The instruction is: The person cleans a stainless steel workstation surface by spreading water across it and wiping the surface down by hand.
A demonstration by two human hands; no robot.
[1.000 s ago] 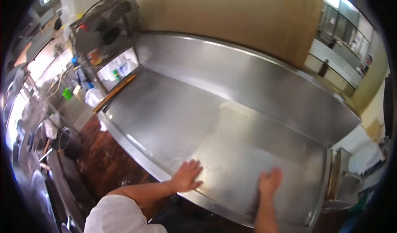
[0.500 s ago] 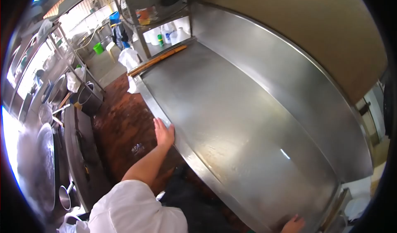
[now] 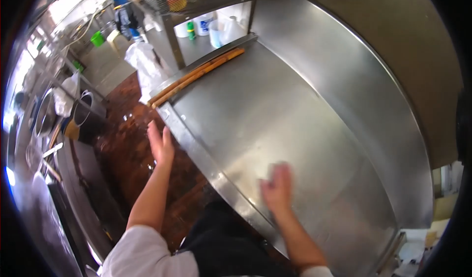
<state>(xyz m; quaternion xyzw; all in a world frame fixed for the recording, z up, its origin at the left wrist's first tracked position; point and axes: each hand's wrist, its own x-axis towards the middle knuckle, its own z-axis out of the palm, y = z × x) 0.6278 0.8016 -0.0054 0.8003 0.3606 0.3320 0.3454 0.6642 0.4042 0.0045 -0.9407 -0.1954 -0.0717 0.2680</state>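
My left hand [image 3: 161, 146] hangs over the floor just beside the steel table's front edge, its fingers stretched out and the thumb apart. It holds nothing. Above the steel tabletop [image 3: 246, 100], my right hand [image 3: 278, 186] is blurred by motion, with the fingers extended and the thumb spread away from them. Nothing shows in it, and I cannot tell whether it touches the surface. Two wooden sticks [image 3: 199, 75] lie side by side along the table's far left end.
A tall steel backsplash [image 3: 339, 85] lines the table's far side. White plastic bag [image 3: 142, 65] hangs by the left corner. On a shelf stand a green bottle [image 3: 191, 30] and white jugs. A dark bucket [image 3: 88, 117] and a cooking range sit left across the wet reddish floor [image 3: 123, 129].
My left hand has come off the table edge and moved left. My right hand has swung from the near right end to over the tabletop's middle. The view has shifted toward the far end.
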